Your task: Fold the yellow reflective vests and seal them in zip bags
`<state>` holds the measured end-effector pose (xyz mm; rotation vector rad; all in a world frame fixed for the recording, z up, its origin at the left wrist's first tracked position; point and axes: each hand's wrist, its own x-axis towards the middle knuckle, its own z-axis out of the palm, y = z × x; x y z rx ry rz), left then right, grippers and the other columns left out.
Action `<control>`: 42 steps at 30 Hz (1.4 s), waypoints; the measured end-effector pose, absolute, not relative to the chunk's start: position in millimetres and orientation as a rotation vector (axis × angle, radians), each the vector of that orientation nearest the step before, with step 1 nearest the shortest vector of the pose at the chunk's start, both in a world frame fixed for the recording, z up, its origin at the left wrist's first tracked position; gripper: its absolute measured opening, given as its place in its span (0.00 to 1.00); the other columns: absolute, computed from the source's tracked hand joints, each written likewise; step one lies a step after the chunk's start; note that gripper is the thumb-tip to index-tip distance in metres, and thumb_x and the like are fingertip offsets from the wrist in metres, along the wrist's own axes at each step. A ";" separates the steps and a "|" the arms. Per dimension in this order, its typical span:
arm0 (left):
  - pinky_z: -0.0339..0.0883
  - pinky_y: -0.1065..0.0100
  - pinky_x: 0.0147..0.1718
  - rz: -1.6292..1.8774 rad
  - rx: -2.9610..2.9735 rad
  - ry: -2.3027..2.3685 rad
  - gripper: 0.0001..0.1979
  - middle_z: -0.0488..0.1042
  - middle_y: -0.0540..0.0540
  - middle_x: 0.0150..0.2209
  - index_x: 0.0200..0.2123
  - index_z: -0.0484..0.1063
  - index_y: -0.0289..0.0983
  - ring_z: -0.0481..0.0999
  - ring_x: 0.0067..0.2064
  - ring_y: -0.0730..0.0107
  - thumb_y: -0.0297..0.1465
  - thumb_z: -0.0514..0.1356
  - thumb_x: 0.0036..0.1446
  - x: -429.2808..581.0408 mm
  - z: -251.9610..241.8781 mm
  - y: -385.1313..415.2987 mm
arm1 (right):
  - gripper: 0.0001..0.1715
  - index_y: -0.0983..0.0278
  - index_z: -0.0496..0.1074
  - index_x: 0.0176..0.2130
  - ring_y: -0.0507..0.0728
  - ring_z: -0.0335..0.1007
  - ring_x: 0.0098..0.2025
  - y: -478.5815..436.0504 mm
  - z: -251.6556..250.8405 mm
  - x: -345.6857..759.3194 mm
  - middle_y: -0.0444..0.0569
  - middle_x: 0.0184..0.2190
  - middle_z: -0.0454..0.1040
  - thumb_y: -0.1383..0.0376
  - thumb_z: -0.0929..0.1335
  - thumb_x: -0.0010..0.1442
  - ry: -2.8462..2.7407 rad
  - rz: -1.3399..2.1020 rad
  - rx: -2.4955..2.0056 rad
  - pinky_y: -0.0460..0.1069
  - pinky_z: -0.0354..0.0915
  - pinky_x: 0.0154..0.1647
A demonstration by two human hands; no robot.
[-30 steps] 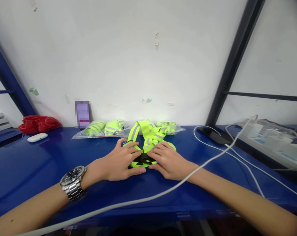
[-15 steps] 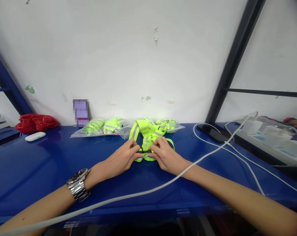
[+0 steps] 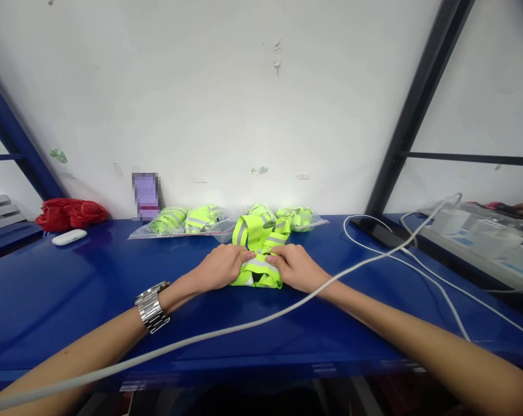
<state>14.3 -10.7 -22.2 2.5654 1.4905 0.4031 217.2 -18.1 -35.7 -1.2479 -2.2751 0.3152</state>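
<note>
A neon-yellow reflective strap with grey stripes lies bunched between my hands on the blue table. My left hand is closed on its left side, the thumb pressed on top. On the right side, my right hand grips it in the same way, with the thumb pointing inward. A flat band of the strap spans the gap between the two thumbs. Looser loops stand up behind the hands. A small dark part shows at the front underside of the bundle.
Clear plastic bags with rolled yellow straps lie along the wall. A white cable crosses over both my forearms. To the left are a red cloth bundle, a white case and an upright phone; to the right, a black phone.
The black piece pinched between my fingers is now covered by a yellow band. My fingers have gone from a fingertip pinch to a fuller grip, thumbs on top. The view has shifted slightly.
</note>
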 end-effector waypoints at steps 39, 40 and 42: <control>0.53 0.67 0.27 0.381 2.869 1.193 0.17 0.65 0.51 0.25 0.35 0.62 0.38 0.64 0.25 0.70 0.38 0.41 0.70 5.0 -18.3 -36.2 | 0.18 0.66 0.67 0.35 0.52 0.61 0.24 -27.0 -42.8 226.3 0.47 0.25 0.69 0.63 0.55 0.70 -2.427 -0.027 -0.907 0.48 0.56 0.28; 0.53 0.67 0.27 0.356 2.847 1.204 0.18 0.64 0.52 0.24 0.33 0.62 0.38 0.63 0.24 0.71 0.39 0.40 0.70 6.3 -14.3 -37.2 | 0.18 0.65 0.67 0.34 0.52 0.60 0.23 -28.5 -41.7 225.4 0.46 0.24 0.69 0.63 0.56 0.70 -2.410 0.022 -0.933 0.48 0.55 0.27; 0.52 0.67 0.26 0.304 2.805 1.213 0.20 0.63 0.52 0.23 0.31 0.62 0.38 0.63 0.24 0.71 0.40 0.40 0.70 8.2 -8.7 -35.4 | 0.20 0.65 0.69 0.33 0.51 0.60 0.23 -29.8 -40.2 223.5 0.46 0.23 0.69 0.63 0.56 0.70 -2.375 0.082 -0.983 0.47 0.55 0.28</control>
